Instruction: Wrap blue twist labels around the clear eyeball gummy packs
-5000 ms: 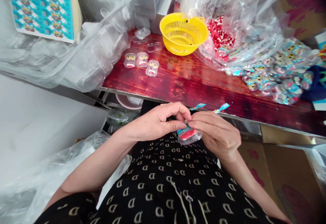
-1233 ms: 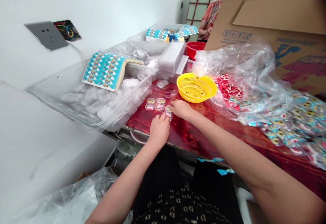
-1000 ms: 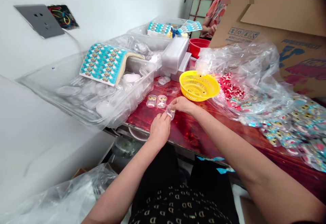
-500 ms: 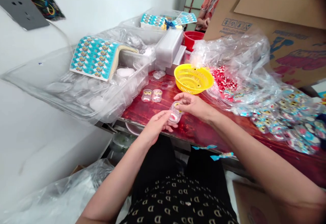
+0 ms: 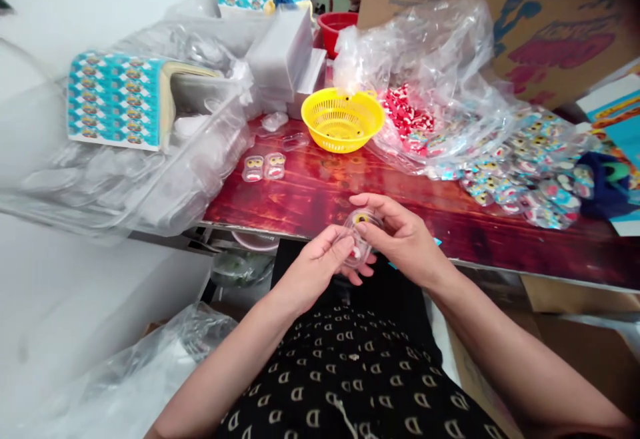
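Teal sticker sheets (image 5: pixel 117 99) on clear plastic trays (image 5: pixel 150 179) at far left; two filled clear cases (image 5: pixel 263 166) just beside them on red wooden table (image 5: pixel 320 192). Left hand (image 5: pixel 320 269) and right hand (image 5: pixel 400 239) both pinched around one small clear case (image 5: pixel 357 242), held over the table's near edge. Yellow basket (image 5: pixel 343 119) behind, then clear bag of red pieces (image 5: pixel 425 112), then pile of packed cases (image 5: pixel 530 172) at right.
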Tool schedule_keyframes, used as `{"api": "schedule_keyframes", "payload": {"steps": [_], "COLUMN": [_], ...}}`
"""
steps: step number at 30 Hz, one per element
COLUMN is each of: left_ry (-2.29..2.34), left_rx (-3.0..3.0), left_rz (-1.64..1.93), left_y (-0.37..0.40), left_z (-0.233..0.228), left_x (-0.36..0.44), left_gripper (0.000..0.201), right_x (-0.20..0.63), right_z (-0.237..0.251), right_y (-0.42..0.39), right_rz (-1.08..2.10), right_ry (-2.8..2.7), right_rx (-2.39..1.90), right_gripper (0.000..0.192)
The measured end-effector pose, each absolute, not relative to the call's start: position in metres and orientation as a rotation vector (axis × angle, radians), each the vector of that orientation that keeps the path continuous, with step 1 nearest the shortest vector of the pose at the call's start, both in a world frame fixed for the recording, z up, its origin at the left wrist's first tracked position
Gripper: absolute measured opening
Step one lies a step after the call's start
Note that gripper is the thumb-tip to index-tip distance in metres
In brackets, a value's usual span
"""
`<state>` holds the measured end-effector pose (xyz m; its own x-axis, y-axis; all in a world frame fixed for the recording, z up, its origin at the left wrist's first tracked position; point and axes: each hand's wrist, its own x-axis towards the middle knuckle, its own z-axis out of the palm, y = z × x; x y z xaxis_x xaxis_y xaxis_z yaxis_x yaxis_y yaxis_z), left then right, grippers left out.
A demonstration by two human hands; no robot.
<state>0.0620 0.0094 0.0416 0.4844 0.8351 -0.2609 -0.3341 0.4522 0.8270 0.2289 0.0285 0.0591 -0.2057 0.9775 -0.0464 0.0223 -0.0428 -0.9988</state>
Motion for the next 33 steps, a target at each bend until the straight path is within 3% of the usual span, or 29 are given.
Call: {"api": "schedule_keyframes", "payload": {"steps": [5,10,15,20,27,33], "left_ry": [0.870,0.977,0.979,0.981,1.015,1.015], "left_rx": [0.807,0.794,0.787,0.810,0.800,0.767], "left_rz": [0.829,0.928,0.896,0.918,0.922,0.900], "left_y": [0.005,0.006,0.003,0.001,-0.004,-0.005], "left_z": [0.040,0.040,0.033,0.029,0.024,0.019], "left_x": [0.071,0.063,0.065,0.070,0.071,0.070], "left_gripper": [0.024,0.025,0.024,0.021,0.024,0.025], "right_x": [0.256,0.332,0.352,0.311,0.288,0.285], "right_z": [0.060,0.065,0.000,-0.058,-0.057,-0.050], "right_y": [0.012,-0.025,-0.062,-0.060,-0.050,-0.050], "right_rz": [1.247,0.895,1.234,1.284,1.323,1.248], "right_ry": [-1.288,-1.017,-0.821,-0.414,-0.190,-0.339], "right_rx": [-1.207,-1.467,-1.877,-1.486,-1.295,-1.322], "right_gripper": [0.040,0.023,0.039,0.045,0.039,0.039]}}
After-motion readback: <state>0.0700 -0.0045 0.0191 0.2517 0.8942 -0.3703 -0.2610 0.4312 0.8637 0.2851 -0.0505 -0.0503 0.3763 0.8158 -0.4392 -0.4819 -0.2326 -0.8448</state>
